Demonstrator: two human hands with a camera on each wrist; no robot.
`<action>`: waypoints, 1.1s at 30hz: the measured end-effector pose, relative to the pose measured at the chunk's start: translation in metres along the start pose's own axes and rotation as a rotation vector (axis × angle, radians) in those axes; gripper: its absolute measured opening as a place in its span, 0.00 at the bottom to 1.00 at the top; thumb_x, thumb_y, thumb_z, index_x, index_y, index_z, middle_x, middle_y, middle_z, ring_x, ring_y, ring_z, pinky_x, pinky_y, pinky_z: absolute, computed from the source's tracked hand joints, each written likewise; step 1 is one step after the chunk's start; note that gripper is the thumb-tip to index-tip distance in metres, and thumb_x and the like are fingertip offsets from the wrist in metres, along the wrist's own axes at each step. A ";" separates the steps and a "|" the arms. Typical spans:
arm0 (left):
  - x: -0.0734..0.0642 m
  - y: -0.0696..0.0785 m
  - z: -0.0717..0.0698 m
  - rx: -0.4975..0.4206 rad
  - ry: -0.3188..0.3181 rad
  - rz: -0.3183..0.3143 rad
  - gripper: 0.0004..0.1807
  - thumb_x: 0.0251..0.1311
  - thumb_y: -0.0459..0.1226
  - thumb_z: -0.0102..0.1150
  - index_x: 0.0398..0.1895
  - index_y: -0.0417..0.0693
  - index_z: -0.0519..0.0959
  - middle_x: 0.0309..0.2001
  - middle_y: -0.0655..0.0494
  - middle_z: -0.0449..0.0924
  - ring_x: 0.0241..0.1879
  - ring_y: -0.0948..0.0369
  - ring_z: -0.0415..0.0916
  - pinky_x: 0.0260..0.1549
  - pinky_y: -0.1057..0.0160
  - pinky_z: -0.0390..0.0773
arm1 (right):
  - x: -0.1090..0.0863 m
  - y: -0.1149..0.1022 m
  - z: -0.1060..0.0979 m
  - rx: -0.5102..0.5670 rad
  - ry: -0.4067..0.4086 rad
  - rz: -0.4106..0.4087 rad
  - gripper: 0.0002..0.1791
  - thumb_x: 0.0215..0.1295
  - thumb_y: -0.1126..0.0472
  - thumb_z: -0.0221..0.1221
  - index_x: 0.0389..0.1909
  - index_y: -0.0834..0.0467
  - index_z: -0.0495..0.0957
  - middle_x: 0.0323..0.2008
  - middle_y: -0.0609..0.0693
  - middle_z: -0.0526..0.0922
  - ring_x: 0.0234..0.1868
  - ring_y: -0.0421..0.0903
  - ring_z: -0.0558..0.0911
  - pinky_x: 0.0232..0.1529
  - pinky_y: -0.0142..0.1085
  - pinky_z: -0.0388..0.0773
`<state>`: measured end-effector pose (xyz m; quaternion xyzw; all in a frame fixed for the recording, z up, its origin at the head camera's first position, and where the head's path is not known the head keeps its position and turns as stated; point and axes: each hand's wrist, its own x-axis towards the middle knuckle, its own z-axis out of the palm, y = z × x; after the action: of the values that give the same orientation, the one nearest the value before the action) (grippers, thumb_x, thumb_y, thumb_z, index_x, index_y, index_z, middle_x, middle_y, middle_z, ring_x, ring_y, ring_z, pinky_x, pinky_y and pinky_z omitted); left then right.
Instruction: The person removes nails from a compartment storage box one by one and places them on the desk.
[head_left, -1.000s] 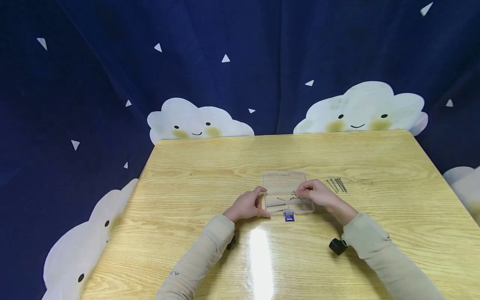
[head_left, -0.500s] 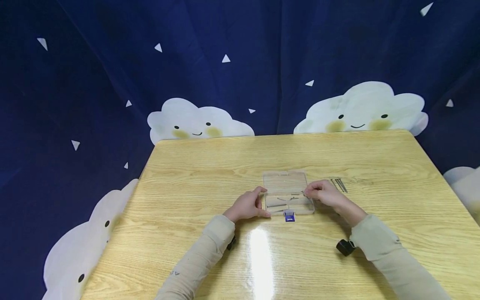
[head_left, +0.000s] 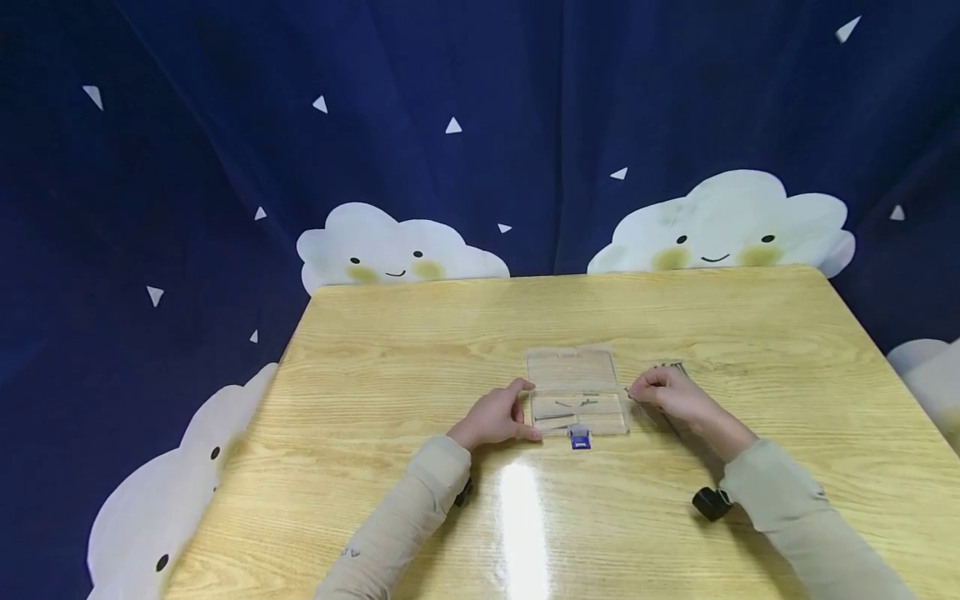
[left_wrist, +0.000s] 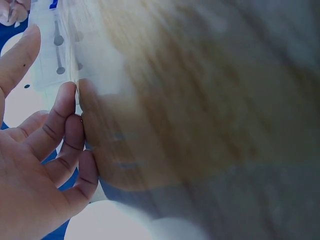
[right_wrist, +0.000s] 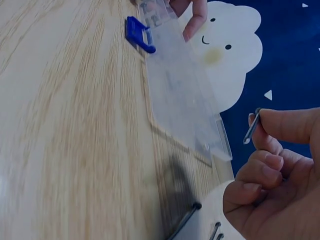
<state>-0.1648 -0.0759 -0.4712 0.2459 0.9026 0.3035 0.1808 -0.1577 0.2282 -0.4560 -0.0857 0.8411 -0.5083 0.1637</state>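
A clear plastic box lies with its lid folded back on the table, a blue latch at its front. Several nails lie in its compartments. My left hand holds the box at its left end, thumb at the front corner and index finger farther back. In the left wrist view, the other fingertips meet the tabletop beside the box. Just off the box's right side, my right hand pinches a short dark nail between thumb and index finger, above the table.
Several loose nails lie on the wooden table behind the right hand, which partly hides them. A dark blue curtain with cloud prints hangs beyond the table's far edge.
My right hand has moved right, from over the box to beyond its right side, carrying the nail. The left hand keeps its place on the box. The head view has shifted slightly.
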 end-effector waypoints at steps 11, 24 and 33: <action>-0.006 -0.001 0.008 -0.020 -0.003 -0.017 0.41 0.44 0.46 0.70 0.61 0.43 0.63 0.22 0.62 0.72 0.20 0.68 0.66 0.25 0.70 0.67 | -0.011 0.019 -0.008 0.001 0.023 0.060 0.11 0.63 0.65 0.53 0.34 0.72 0.76 0.30 0.51 0.75 0.28 0.41 0.67 0.33 0.37 0.66; -0.001 0.001 0.004 -0.013 0.004 -0.012 0.41 0.45 0.47 0.70 0.61 0.43 0.63 0.22 0.62 0.72 0.20 0.67 0.66 0.24 0.69 0.67 | -0.012 0.033 -0.025 -0.110 0.088 0.125 0.13 0.62 0.62 0.54 0.36 0.71 0.78 0.39 0.58 0.77 0.40 0.48 0.70 0.37 0.39 0.63; 0.000 0.002 0.001 -0.002 0.001 -0.025 0.41 0.44 0.47 0.70 0.61 0.44 0.63 0.22 0.62 0.72 0.20 0.67 0.66 0.25 0.69 0.67 | -0.013 0.037 -0.027 -0.108 0.106 0.176 0.14 0.62 0.61 0.55 0.36 0.71 0.77 0.24 0.50 0.69 0.27 0.45 0.65 0.28 0.38 0.62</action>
<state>-0.1633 -0.0741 -0.4703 0.2342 0.9055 0.3021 0.1843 -0.1545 0.2719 -0.4742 0.0068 0.8790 -0.4498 0.1583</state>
